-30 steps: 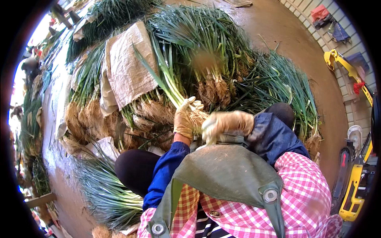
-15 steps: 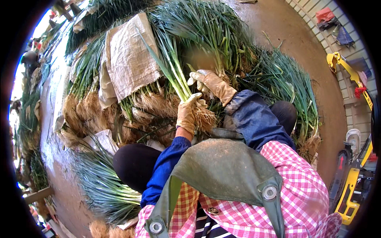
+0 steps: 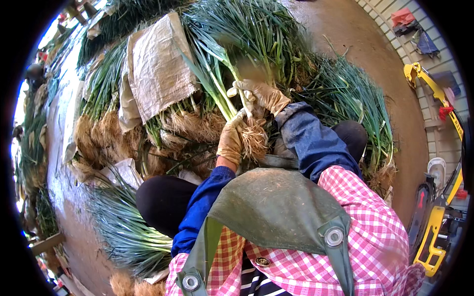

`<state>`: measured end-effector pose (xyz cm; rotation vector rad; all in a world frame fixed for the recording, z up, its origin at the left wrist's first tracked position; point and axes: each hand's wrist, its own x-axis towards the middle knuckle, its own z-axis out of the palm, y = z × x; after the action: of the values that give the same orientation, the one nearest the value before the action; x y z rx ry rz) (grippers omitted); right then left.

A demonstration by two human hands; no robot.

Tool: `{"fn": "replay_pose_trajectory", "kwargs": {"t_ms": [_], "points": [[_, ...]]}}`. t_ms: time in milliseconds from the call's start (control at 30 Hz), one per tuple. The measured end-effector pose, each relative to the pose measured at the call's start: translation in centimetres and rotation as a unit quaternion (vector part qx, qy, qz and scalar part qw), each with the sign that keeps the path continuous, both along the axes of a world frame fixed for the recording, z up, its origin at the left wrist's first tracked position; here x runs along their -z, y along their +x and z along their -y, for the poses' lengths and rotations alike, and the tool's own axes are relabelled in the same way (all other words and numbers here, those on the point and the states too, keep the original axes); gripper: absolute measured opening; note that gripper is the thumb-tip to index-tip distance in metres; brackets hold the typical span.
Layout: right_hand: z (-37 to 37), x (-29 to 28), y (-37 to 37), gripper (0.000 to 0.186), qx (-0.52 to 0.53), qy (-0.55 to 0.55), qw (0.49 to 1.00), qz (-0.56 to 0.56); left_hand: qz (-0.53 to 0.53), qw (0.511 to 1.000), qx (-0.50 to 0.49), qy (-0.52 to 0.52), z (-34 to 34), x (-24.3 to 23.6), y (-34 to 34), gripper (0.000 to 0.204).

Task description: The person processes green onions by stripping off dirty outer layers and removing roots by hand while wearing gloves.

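A small bunch of green onions (image 3: 219,93) is held upright in front of me, with pale stalks and long green leaves leaning to the far left. My left hand (image 3: 230,139), in a tan glove, is closed around the stalks just above the tangled brown roots (image 3: 254,140). My right hand (image 3: 264,96), also gloved, pinches one stalk of the bunch higher up, beside the left hand. Behind my hands lies a large heap of green onions (image 3: 252,34) with leaves pointing away from me.
A woven beige sack (image 3: 160,64) covers part of the heap. More onions (image 3: 353,98) lie at the right, and another bundle (image 3: 131,227) rests by my left knee. Yellow metal equipment (image 3: 430,241) stands at the far right by a tiled wall (image 3: 395,37). Wet brown floor (image 3: 81,232) shows at the left.
My right hand has come to grip one stalk, which now stands apart from the rest of the bunch. The left hand keeps its hold near the roots.
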<state>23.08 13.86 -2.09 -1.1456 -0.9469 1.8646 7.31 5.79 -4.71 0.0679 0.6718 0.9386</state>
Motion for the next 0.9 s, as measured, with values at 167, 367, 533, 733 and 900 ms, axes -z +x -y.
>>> {"fn": "replay_pose_trajectory", "kwargs": {"t_ms": [167, 367, 533, 733, 900], "points": [[1.3, -1.7, -0.4, 0.038, -0.039, -0.015, 0.997, 0.066, -0.008, 0.996, 0.046, 0.071, 0.1, 0.3, -0.6, 0.017], [5.1, -2.7, -2.2, 0.034, -0.088, 0.073, 0.923, 0.367, -0.050, 0.990, 0.041, 0.121, 0.4, 0.1, -0.6, 0.014], [6.7, -4.3, -4.0, 0.035, -0.144, 0.227, 0.656, 0.706, -0.077, 0.988, 0.031, 0.130, 0.9, 0.6, -0.3, 0.021], [6.1, -4.3, -4.6, 0.031, -0.245, 0.219, 0.585, 0.741, -0.038, 0.996, 0.065, 0.049, 0.9, 1.3, -1.0, 0.016], [7.4, -4.1, -4.5, 0.023, -0.235, 0.318, 0.544, 0.740, 0.141, 0.990, -0.015, -0.018, 1.3, 1.1, -0.4, 0.028]]}}
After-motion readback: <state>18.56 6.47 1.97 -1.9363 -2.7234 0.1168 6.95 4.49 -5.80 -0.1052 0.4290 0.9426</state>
